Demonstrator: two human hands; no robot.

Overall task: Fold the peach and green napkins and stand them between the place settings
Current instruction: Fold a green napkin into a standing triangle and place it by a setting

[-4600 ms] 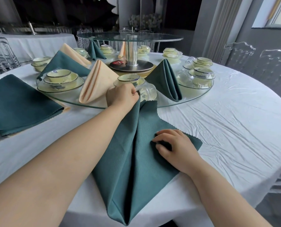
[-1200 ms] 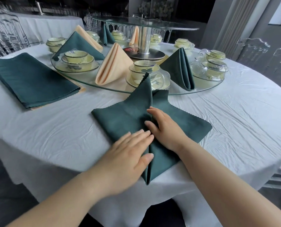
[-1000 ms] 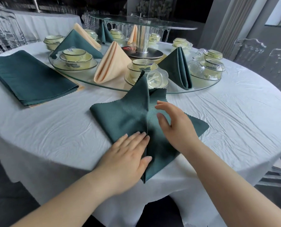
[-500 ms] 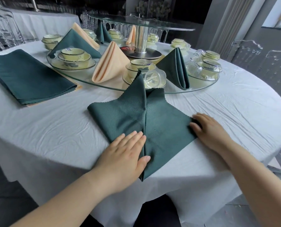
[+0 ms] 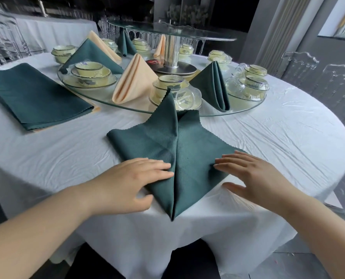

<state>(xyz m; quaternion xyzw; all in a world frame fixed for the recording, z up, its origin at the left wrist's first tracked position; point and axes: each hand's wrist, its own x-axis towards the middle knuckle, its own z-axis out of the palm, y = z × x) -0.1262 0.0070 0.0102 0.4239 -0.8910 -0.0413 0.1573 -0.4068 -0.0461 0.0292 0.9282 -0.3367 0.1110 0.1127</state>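
A green napkin [image 5: 187, 150] lies on the white tablecloth at the near table edge, folded into a kite shape with its point toward me and one tip leaning on the glass turntable [image 5: 238, 112]. My left hand [image 5: 131, 182] presses flat on its left flap. My right hand [image 5: 250, 174] lies with straight fingers on its right corner. On the turntable stand a folded peach napkin [image 5: 133, 79] and a folded green napkin [image 5: 214, 85] between place settings [image 5: 173, 85].
A flat stack of green napkins [image 5: 34, 93] over peach ones lies at the left. A raised glass tier on a metal post [image 5: 171, 51] stands in the middle. More bowls [image 5: 252, 85] and folded napkins ring the turntable. Clear chairs [image 5: 316, 77] stand at the right.
My right hand slid from the napkin's far right corner back toward me along its right edge. My left hand stays pressed on the left flap. Both side flaps now lie folded in.
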